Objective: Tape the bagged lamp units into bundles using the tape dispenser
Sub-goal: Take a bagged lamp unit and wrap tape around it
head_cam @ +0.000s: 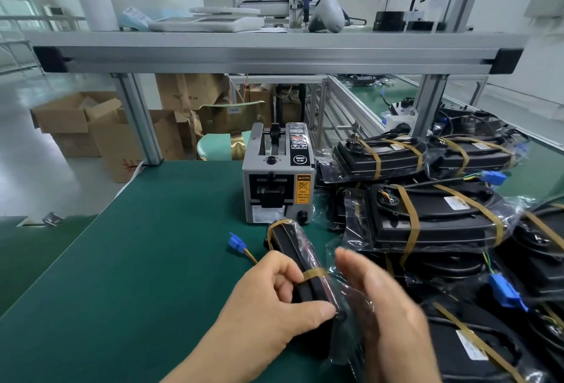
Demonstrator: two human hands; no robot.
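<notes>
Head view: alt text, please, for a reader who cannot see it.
The left hand grips a bagged lamp bundle, banded with tan tape, on edge on the green mat, while the open right hand, blurred, is beside it. A grey tape dispenser stands behind; a pile of taped bundles lies to the right.

The table (122, 260) is finished in a smooth, matt green surface. At 3 o'clock, black plastic lamp units (433, 224) are wrapped in clear, glossy, crinkled bags (515, 211). At 12 o'clock a brushed-metal shelf rail (274, 59) is seen.
</notes>
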